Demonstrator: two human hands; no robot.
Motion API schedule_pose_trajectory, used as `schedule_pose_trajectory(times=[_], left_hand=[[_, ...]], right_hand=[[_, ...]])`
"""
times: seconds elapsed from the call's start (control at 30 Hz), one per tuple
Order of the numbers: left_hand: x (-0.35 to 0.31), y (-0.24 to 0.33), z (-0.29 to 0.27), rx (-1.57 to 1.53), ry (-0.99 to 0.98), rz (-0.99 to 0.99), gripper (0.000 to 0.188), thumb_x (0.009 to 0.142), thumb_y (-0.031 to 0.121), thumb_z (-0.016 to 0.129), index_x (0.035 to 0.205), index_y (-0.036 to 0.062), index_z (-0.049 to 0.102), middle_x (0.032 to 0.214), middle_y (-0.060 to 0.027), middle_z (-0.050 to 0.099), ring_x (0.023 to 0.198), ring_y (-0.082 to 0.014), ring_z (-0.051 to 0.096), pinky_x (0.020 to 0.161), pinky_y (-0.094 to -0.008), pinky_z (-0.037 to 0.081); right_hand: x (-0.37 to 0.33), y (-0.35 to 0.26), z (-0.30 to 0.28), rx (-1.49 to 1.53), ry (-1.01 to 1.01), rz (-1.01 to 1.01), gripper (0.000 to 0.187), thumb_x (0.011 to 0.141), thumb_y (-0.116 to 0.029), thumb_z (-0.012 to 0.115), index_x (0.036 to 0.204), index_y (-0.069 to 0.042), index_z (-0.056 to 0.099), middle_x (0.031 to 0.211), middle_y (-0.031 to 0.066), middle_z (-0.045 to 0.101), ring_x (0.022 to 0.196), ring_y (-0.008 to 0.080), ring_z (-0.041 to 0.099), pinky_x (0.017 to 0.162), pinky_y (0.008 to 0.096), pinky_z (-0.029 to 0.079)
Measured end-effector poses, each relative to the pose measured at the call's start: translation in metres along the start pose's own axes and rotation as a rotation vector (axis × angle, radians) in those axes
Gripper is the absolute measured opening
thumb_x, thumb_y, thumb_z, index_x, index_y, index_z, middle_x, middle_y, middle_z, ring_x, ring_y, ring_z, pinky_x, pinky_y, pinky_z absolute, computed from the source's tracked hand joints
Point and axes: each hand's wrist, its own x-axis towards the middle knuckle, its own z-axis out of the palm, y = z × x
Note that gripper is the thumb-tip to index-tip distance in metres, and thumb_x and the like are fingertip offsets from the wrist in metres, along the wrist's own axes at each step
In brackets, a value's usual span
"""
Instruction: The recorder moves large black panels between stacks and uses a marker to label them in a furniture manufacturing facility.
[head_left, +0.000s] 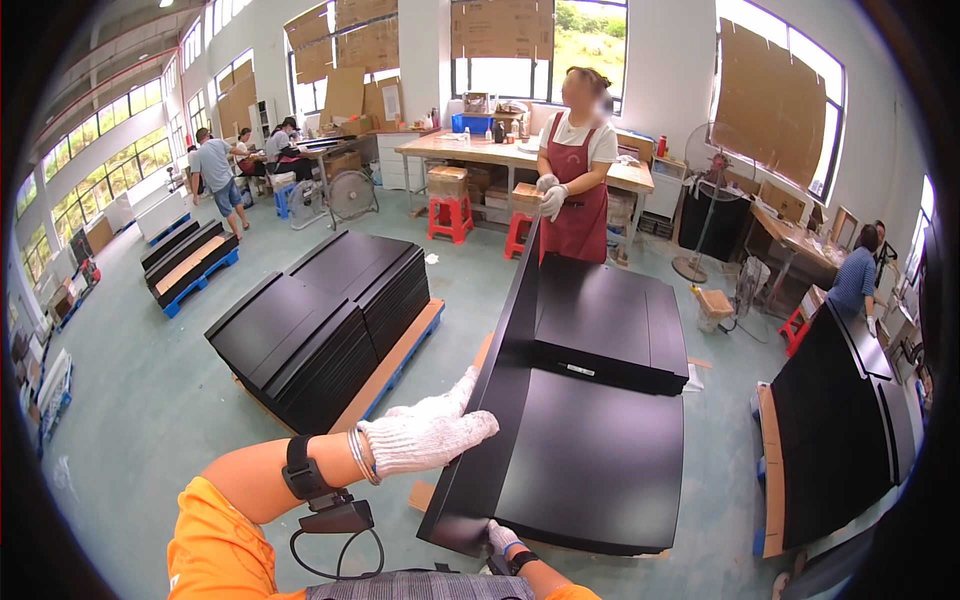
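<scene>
A long black panel (492,415) stands on its edge, tilted, along the left side of a stack of black panels (600,450). My left hand (425,432), in a white knitted glove, is at the panel's outer side with fingers stretched and thumb apart; contact is hard to tell. At the near end, my gloved right hand (502,538) grips the panel's lower corner, its fingers partly hidden. Across the stack stands a person in a red apron (575,215), white-gloved hands (552,197) together at the panel's far end.
Another stack of black panels (320,320) rests on a blue pallet to the left. More black panels (840,430) stand at the right. Behind are a workbench (480,155), red stools (450,215) and a standing fan (712,190). Other people work farther back.
</scene>
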Motion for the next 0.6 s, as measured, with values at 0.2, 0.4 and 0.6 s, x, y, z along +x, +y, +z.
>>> schedule_pose_trajectory(times=[0.2,0.4,0.6], left_hand=[[-0.002,0.006,0.000,0.000,-0.012,0.005,0.087,0.087,0.047,0.045,0.147,-0.0025,0.006,0.080,-0.0153,0.062,0.080,-0.0282,0.063,0.078,-0.0351,0.047],[0.002,-0.002,0.002,0.017,0.009,-0.008,0.086,0.088,0.049,0.043,0.147,-0.0008,0.007,0.086,-0.0191,0.063,0.088,-0.0328,0.062,0.084,-0.0375,0.045],[0.001,-0.011,-0.001,0.038,0.046,-0.030,0.086,0.088,0.052,0.043,0.148,-0.0003,0.009,0.088,-0.0176,0.064,0.088,-0.0302,0.063,0.083,-0.0353,0.045]], right_hand=[[0.057,0.051,0.020,-0.447,0.236,-0.237,0.057,0.097,-0.045,0.029,0.098,0.000,0.064,0.095,0.0224,0.067,0.093,0.0380,0.064,0.077,0.0448,0.050],[0.045,0.021,0.028,-0.376,0.331,-0.181,0.049,0.098,-0.034,0.024,0.104,0.003,0.055,0.091,0.0267,0.065,0.087,0.0419,0.064,0.073,0.0465,0.052],[-0.058,-0.092,0.013,0.148,0.448,-0.144,0.045,0.100,-0.030,0.029,0.124,0.001,0.050,0.122,0.0222,0.056,0.119,0.0352,0.050,0.100,0.0374,0.041]])
